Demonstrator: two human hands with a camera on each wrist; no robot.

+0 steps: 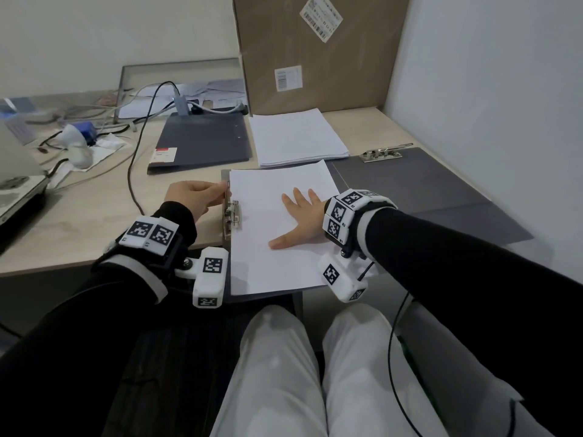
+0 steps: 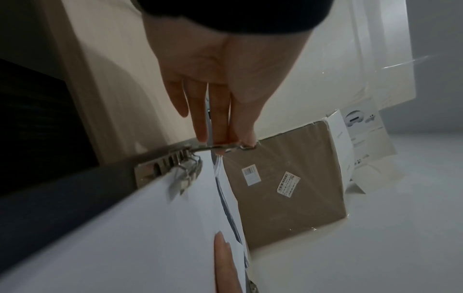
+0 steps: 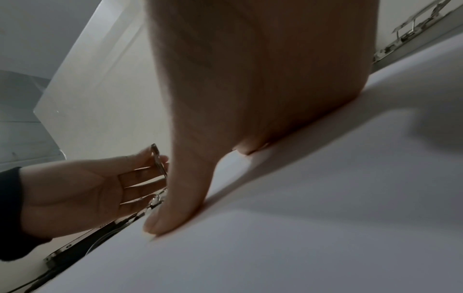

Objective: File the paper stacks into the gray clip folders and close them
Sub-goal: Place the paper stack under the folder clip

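A white paper stack (image 1: 277,247) lies on an open gray folder (image 1: 268,297) at the desk's front edge. My left hand (image 1: 220,189) pinches the raised lever (image 2: 220,147) of the metal clip (image 1: 232,216) on the folder's left side; the right wrist view shows the lever (image 3: 157,158) between thumb and fingers. My right hand (image 1: 299,216) lies flat on the sheets with fingers spread, the thumb (image 3: 175,208) pressing down near the clip. A second paper stack (image 1: 296,137) sits behind. A closed gray folder (image 1: 205,140) lies at its left.
Another open gray folder (image 1: 426,190) with its own metal clip (image 1: 381,152) lies at the right by the wall. A tall cardboard box (image 1: 315,58) stands behind the papers. Cables (image 1: 135,171), a laptop (image 1: 19,184) and clutter fill the desk's left side.
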